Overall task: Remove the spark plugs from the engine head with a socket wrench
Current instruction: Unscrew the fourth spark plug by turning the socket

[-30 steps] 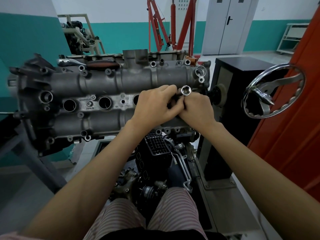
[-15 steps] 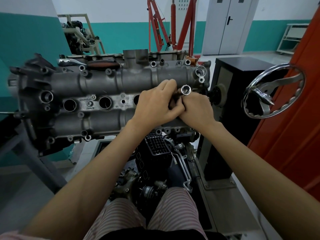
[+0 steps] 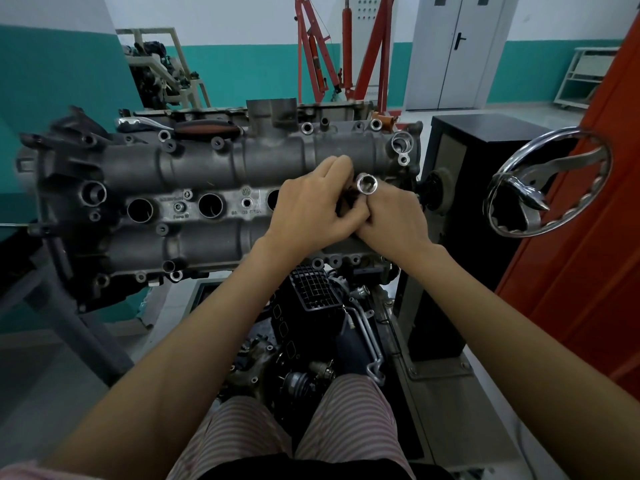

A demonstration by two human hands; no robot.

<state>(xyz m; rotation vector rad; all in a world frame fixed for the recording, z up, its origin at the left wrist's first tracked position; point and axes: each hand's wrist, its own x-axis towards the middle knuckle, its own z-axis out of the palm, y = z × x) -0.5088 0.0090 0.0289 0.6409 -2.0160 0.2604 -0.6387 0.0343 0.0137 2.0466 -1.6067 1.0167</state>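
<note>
Fingers of the left hand [image 3: 311, 206] curl over a dark tool part that is mostly hidden in the grip, and the right hand [image 3: 394, 220] closes round the same tool from the other side, knuckles touching the left. A chrome socket [image 3: 367, 184] pokes up between the two hands, its open, ridged mouth facing the camera; the rest of the socket wrench is covered. Both hands sit at the right end of the engine head [image 3: 214, 174], a grey cast cover lying lengthwise on a stand. Three dark, round spark plug wells [image 3: 210, 206] show along its middle strip, left of the hands. A chrome handwheel [image 3: 550, 185] stands to the right, beside a black cabinet [image 3: 460, 143]. A red engine hoist [image 3: 346, 46] stands behind.
</note>
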